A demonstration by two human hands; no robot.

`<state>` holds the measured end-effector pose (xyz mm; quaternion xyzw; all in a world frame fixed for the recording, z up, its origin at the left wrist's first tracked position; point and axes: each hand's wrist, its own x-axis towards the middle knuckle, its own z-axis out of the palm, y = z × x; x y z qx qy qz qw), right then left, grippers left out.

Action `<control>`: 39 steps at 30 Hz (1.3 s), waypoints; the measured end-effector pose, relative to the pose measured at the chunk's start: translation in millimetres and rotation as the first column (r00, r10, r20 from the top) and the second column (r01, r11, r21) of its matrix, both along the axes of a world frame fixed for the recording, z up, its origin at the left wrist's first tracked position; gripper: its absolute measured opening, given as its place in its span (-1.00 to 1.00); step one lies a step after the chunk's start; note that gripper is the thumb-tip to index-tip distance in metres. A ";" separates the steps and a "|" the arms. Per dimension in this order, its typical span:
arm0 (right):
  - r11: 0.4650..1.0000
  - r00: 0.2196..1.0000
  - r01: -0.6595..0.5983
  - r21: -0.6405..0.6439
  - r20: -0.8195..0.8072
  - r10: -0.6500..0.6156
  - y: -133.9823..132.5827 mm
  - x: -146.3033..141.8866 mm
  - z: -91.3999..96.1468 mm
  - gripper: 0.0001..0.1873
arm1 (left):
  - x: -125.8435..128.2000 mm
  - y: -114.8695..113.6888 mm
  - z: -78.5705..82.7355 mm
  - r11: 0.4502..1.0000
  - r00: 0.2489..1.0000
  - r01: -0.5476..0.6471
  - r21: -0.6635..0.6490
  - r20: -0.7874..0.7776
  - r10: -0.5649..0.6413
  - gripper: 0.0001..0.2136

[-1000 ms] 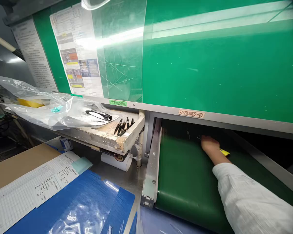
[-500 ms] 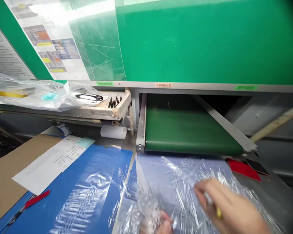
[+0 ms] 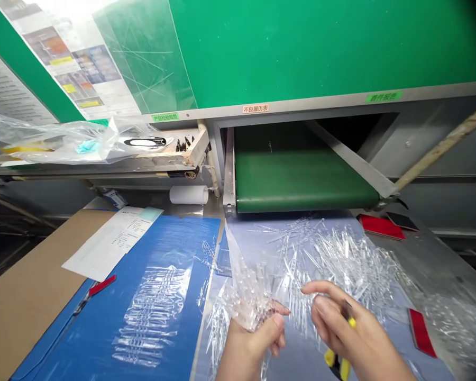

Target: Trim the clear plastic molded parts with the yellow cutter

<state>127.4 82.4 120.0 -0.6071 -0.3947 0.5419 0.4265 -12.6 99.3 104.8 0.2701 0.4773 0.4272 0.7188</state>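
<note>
Left hand: gripped a bunch of clear plastic pieces; right hand (loosely curled): held a yellow-and-black tool, loose pile nearby.

There are two hands, one left hand and one right hand, and one yellow-and-black hand tool. I can count three red pieces: one near the blue sheet's left edge, one by the purple sheet's far right corner, one by its right edge. There is one white roll and one green conveyor belt. The clear plastic sticks are too many to count.
</note>
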 end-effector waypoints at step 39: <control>0.847 0.737 -0.502 0.176 0.600 0.312 -10.1 8.4 -0.7 -0.72 | -6.9 -13.2 19.5 0.996 0.980 0.084 0.041 -0.182 -0.076 -0.83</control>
